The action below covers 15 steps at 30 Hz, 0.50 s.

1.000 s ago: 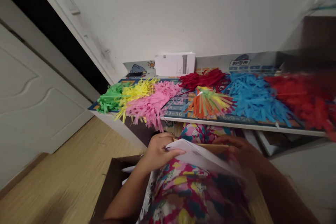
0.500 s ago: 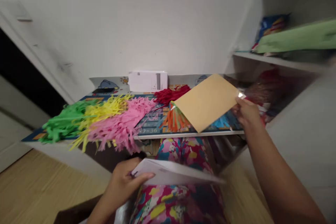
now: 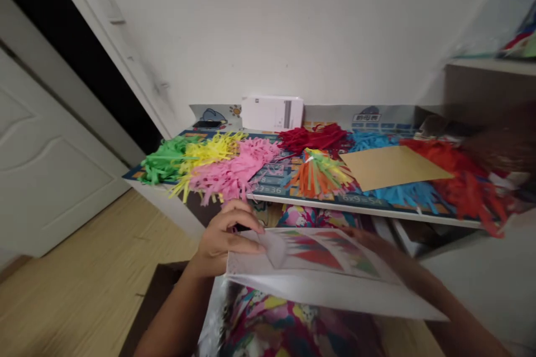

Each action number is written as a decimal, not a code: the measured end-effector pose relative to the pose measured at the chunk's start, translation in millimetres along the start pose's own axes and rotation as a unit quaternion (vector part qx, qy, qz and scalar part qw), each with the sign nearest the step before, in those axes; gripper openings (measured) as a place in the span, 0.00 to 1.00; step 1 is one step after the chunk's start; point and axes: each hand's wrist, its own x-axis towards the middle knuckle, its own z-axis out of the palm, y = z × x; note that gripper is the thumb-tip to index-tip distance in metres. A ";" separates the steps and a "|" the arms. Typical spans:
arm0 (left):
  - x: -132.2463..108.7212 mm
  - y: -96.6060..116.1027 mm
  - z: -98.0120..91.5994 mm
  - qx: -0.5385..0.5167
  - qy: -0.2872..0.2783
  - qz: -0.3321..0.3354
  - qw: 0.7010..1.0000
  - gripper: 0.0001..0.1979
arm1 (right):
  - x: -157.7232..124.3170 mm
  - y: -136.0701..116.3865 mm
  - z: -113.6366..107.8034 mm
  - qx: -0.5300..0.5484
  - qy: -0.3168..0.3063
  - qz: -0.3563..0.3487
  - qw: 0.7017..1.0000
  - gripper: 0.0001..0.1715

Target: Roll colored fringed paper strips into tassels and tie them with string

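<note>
My left hand [image 3: 230, 237] pinches the left end of white printed paper [image 3: 326, 287], with the thumb on top near a lifted flap. Coloured pictures of pennant-like shapes show on its upper face, and the near side hangs over my lap. My right hand [image 3: 366, 239] is at the paper's far right edge; its fingers are mostly hidden behind the paper and blurred. On the table beyond, a tan card or envelope [image 3: 393, 167] lies across blue tissue tassels [image 3: 410, 195] and red-orange tassels [image 3: 460, 178]. A multicoloured tassel [image 3: 320, 173] lies left of it.
Green [image 3: 165, 159], yellow [image 3: 209, 150], pink [image 3: 237, 164] and dark red fringed bundles [image 3: 312, 136] cover the table. A white box [image 3: 272, 112] leans on the wall beside a phone [image 3: 207, 124]. Shelving [image 3: 486, 64] stands right, a brown box [image 3: 157, 301] below left.
My right hand has let go of the tan card, which now lies on the tassels, and has come back to the paper. The paper is turned up, showing its pictures. The view has shifted right.
</note>
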 end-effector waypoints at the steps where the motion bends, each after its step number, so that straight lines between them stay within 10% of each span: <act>1: 0.3 0.6 -5.0 0.029 0.011 0.018 0.999 0.06 | -6.8 -1.0 11.5 0.054 -0.041 0.029 0.997 0.19; 5: 5.4 -14.0 -37.7 0.185 0.010 0.045 0.982 0.07 | 0.5 -15.4 28.2 0.220 -0.059 0.101 0.968 0.27; 9: 20.4 -45.4 -66.2 0.372 0.099 -0.093 0.918 0.13 | 33.8 -31.5 43.9 0.231 0.064 0.039 0.970 0.37; 12: 25.8 -51.3 -40.6 0.443 0.280 -0.110 0.844 0.18 | 61.1 -35.7 77.2 0.158 0.231 -0.064 0.958 0.35; 15: 16.2 -51.3 21.9 0.392 0.079 -0.081 0.913 0.24 | 84.7 -31.8 115.7 0.088 0.288 -0.119 0.946 0.31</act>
